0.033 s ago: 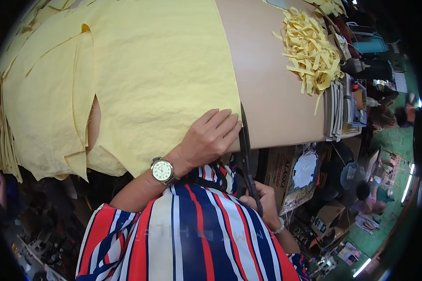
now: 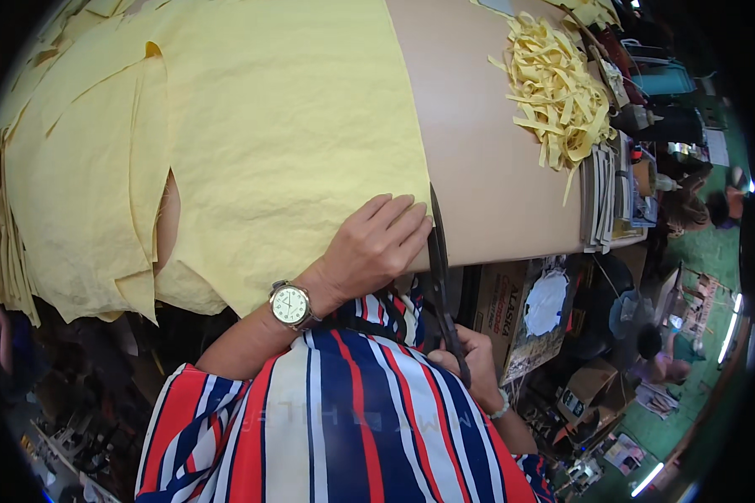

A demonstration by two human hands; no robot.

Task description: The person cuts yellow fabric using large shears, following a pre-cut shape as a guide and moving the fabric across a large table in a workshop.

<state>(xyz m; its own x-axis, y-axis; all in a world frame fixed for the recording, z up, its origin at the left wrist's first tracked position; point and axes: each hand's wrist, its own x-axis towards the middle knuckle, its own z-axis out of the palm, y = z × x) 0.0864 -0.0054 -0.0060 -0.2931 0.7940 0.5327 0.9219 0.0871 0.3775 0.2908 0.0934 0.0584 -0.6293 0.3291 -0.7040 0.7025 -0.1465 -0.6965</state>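
A wide sheet of yellow cloth (image 2: 294, 109) covers the left and middle of the table. Flat on its front right corner lies my left hand (image 2: 377, 243), palm down with fingers stretched out, a watch (image 2: 289, 304) on that wrist. My right hand (image 2: 471, 360), below the table's front edge, is closed round the handles of long dark scissors (image 2: 439, 268). Their blades point away from me and run along the right edge of the cloth, close beside my left fingertips. How far apart the blades are cannot be made out.
A heap of narrow yellow cloth strips (image 2: 558, 96) lies on the bare brown tabletop (image 2: 470, 126) at the far right. Stacked grey strips (image 2: 597, 197) and a blue bin (image 2: 642, 197) stand at the right edge. Cut yellow pieces (image 2: 84, 193) lie left. A cardboard box (image 2: 499, 306) is under the table.
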